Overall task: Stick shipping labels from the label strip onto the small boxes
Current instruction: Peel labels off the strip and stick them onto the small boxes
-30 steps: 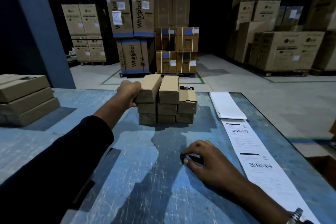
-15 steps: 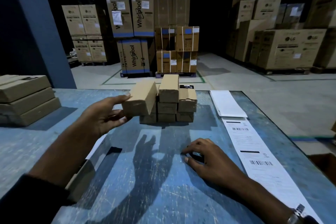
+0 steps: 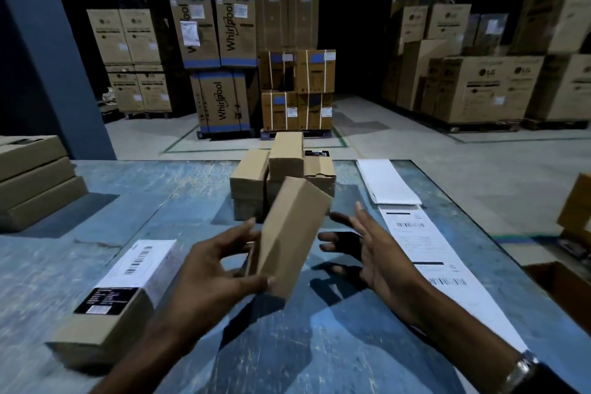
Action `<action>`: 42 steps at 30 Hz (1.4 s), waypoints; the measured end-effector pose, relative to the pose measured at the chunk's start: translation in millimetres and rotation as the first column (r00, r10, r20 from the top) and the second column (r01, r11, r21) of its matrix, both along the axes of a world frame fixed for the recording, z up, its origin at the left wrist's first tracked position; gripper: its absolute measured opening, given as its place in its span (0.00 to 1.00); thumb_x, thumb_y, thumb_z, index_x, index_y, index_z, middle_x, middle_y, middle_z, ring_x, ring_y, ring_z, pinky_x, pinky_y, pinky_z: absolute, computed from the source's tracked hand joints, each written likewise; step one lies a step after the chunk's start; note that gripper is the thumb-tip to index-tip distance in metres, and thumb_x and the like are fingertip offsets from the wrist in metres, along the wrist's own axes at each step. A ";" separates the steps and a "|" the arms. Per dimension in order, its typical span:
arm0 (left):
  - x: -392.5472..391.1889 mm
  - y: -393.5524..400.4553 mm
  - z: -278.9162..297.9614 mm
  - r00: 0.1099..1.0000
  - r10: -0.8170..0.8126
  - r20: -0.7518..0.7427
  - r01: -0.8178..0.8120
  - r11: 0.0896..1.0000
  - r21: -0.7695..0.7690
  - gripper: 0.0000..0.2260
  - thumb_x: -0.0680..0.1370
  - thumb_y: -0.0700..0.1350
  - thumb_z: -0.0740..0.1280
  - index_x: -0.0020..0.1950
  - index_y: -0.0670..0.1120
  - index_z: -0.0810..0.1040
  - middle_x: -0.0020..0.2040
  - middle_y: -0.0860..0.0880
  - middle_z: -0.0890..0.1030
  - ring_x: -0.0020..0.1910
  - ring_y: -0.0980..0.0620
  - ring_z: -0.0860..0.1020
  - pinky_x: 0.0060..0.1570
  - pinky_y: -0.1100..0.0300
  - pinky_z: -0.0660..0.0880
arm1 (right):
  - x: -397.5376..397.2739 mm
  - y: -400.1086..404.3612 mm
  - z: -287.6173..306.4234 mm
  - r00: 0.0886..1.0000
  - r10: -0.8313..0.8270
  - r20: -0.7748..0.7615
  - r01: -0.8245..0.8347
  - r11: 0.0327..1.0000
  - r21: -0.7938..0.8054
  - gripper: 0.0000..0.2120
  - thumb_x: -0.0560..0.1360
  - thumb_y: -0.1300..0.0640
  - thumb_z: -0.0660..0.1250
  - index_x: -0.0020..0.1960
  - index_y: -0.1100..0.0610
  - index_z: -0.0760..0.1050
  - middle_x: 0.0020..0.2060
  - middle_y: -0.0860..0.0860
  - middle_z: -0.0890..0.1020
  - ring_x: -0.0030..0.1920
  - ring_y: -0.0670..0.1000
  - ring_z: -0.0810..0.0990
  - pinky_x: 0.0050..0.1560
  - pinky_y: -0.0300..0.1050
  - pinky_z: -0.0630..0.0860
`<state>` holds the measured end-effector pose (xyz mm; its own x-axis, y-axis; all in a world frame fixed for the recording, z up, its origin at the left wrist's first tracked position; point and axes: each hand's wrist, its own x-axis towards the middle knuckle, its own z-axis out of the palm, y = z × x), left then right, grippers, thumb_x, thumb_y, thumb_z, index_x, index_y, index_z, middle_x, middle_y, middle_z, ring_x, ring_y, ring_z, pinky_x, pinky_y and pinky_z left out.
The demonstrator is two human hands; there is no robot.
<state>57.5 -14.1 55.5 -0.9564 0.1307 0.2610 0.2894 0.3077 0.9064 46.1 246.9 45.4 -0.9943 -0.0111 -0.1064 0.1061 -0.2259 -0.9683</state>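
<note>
Now my left hand (image 3: 220, 269) grips a plain small box (image 3: 289, 235), tilted, above the table's (image 3: 319, 355) middle, my right hand (image 3: 374, 249) spread empty beside it; next, I judge, a label from the label strip (image 3: 425, 253) along the right edge

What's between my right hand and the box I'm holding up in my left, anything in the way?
Nothing visible. The right hand is open beside the small box that the left hand holds tilted above the table, with only a bare gap between them. The label strip lies further right.
</note>
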 end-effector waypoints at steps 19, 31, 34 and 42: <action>-6.9 18.0 -35.8 0.950 -0.192 -0.247 0.081 0.913 -0.399 0.32 0.70 0.72 0.74 0.72 0.64 0.75 0.64 0.68 0.74 0.65 0.66 0.74 0.54 0.64 0.79 | 8.7 26.5 6.8 0.984 -0.073 -0.165 0.180 0.367 0.913 0.35 0.66 0.16 0.63 0.62 0.38 0.76 0.56 0.41 0.77 0.54 0.44 0.79 0.55 0.50 0.78; 16.2 33.4 -18.3 0.945 -0.324 0.051 0.323 0.946 0.019 0.10 0.74 0.48 0.80 0.41 0.42 0.86 0.36 0.42 0.86 0.38 0.40 0.84 0.39 0.58 0.77 | 20.2 27.2 12.3 0.997 0.069 -0.048 -0.028 0.814 0.580 0.26 0.71 0.47 0.83 0.66 0.40 0.78 0.59 0.48 0.85 0.51 0.50 0.89 0.60 0.56 0.85; 13.4 30.0 -14.9 0.969 -0.233 -0.081 0.231 0.972 -0.034 0.10 0.74 0.50 0.81 0.39 0.46 0.86 0.37 0.46 0.86 0.37 0.48 0.84 0.39 0.57 0.77 | 22.0 18.5 9.0 0.979 0.201 -0.018 -0.163 0.843 0.512 0.28 0.69 0.46 0.83 0.67 0.40 0.80 0.60 0.47 0.86 0.57 0.46 0.88 0.66 0.52 0.82; -8.1 10.1 -26.4 0.896 -0.367 -0.250 0.239 0.874 -0.424 0.41 0.68 0.66 0.80 0.78 0.67 0.68 0.78 0.65 0.67 0.79 0.61 0.64 0.75 0.54 0.65 | 34.4 47.5 30.0 0.810 0.544 0.221 -0.531 0.519 0.670 0.46 0.68 0.48 0.86 0.76 0.27 0.65 0.66 0.31 0.78 0.69 0.37 0.76 0.73 0.46 0.75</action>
<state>49.4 -4.0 29.1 -0.7279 0.5486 0.4113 0.6722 0.4524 0.5861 80.5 294.5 75.4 -0.8258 -0.4760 -0.3025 -0.0359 0.5796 -0.8141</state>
